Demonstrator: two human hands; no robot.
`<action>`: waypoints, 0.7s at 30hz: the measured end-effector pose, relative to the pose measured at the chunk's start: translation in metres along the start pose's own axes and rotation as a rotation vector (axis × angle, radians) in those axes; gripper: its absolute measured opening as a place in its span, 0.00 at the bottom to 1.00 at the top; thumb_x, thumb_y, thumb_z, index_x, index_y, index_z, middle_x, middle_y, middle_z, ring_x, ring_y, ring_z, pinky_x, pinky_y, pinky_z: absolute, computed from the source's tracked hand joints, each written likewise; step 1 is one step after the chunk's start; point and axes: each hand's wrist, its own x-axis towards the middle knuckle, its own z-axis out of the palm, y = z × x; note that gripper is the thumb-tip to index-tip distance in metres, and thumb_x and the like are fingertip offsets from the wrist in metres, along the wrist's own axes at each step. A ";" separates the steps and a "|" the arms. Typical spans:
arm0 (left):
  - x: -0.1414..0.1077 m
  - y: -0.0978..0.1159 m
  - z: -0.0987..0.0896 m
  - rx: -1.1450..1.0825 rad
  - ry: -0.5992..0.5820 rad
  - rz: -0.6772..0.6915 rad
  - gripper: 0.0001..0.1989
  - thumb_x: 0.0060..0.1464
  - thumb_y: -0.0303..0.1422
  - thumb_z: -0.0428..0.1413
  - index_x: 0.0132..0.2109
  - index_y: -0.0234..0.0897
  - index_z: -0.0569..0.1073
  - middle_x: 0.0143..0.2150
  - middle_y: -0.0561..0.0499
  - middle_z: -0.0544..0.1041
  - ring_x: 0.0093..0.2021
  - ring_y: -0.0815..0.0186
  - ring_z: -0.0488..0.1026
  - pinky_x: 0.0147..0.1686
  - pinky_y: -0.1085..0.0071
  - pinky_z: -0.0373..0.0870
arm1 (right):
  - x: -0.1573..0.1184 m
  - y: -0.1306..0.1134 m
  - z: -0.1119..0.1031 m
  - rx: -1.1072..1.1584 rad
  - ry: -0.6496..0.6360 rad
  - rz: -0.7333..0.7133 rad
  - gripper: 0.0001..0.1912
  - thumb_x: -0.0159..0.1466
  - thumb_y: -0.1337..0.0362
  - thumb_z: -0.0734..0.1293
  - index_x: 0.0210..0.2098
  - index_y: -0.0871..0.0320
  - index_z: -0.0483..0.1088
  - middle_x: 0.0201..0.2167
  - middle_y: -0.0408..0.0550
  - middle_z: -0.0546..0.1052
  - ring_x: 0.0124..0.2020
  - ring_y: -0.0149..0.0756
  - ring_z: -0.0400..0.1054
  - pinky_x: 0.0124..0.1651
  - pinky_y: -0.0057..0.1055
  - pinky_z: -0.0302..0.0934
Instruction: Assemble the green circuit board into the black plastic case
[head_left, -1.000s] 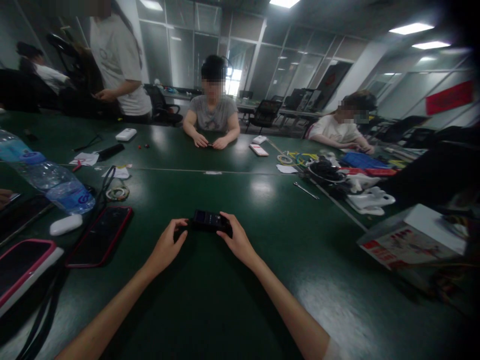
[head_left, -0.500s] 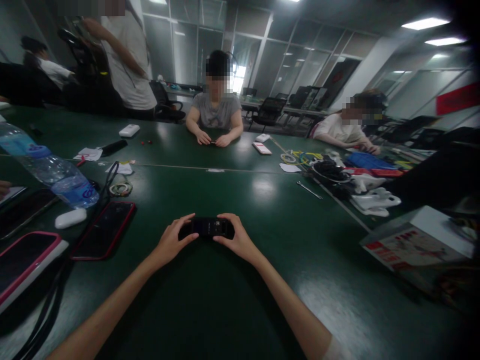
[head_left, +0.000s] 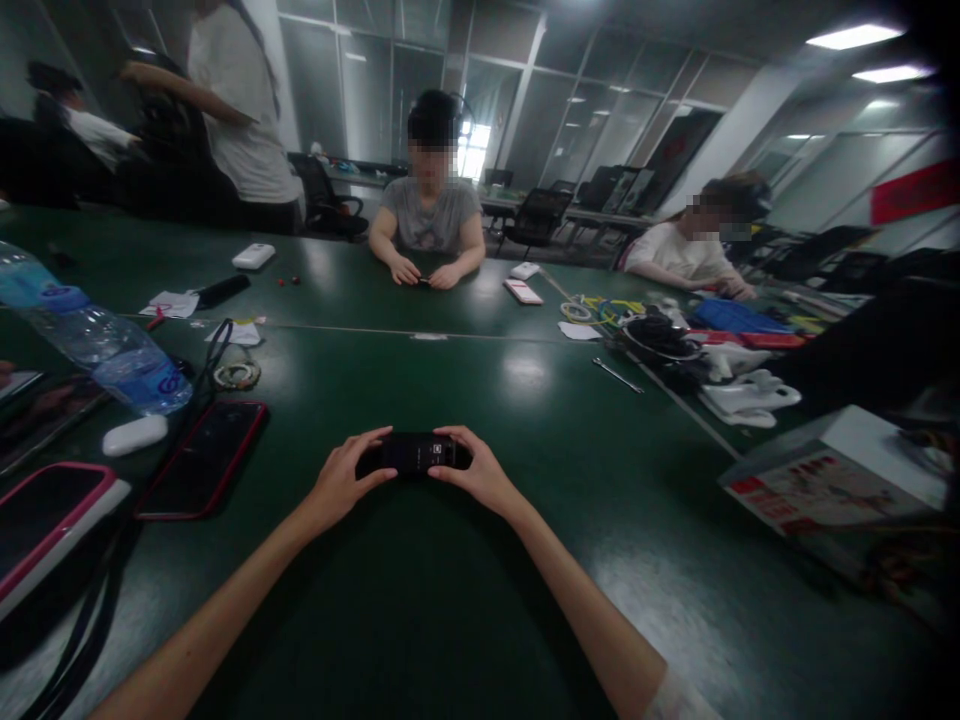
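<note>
A small black device with a screen (head_left: 415,453) lies lengthwise between my two hands, just above or on the green table (head_left: 420,560); I cannot tell which. White marks glow at the right part of its screen. My left hand (head_left: 352,470) grips its left end, thumb at the near edge and fingers along the far edge. On the other end my right hand (head_left: 480,470) holds it the same way. The fingers partly hide both ends.
To the left are a red-edged phone (head_left: 204,460), a pink-edged phone (head_left: 56,520), a white case (head_left: 135,436), black cables and a water bottle (head_left: 120,350). A wrench (head_left: 618,375), gloves (head_left: 752,397) and a box (head_left: 832,490) are at right. A person (head_left: 427,215) sits opposite.
My hands and the black device stay almost in place. The view has shifted slightly, and the standing person at the back left has moved an arm.
</note>
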 end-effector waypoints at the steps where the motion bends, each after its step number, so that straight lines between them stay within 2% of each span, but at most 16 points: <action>1: 0.000 0.001 0.000 -0.001 0.000 0.001 0.29 0.57 0.46 0.54 0.63 0.52 0.57 0.59 0.47 0.66 0.57 0.53 0.66 0.55 0.51 0.62 | 0.000 0.000 0.000 0.003 -0.001 0.004 0.29 0.51 0.58 0.75 0.51 0.50 0.67 0.49 0.48 0.71 0.53 0.44 0.65 0.57 0.48 0.58; 15: 0.000 0.001 0.001 -0.006 0.022 -0.030 0.29 0.58 0.47 0.52 0.65 0.55 0.55 0.59 0.47 0.67 0.55 0.54 0.68 0.52 0.52 0.66 | 0.000 0.001 0.000 0.015 -0.011 0.032 0.28 0.52 0.56 0.74 0.51 0.50 0.67 0.48 0.49 0.71 0.54 0.45 0.64 0.57 0.49 0.57; 21: 0.000 0.003 0.002 0.009 0.040 -0.022 0.31 0.57 0.47 0.53 0.65 0.53 0.55 0.59 0.46 0.66 0.56 0.55 0.68 0.54 0.52 0.65 | 0.001 0.003 0.000 0.002 -0.010 0.039 0.28 0.53 0.55 0.73 0.52 0.50 0.67 0.50 0.49 0.70 0.55 0.45 0.63 0.58 0.48 0.57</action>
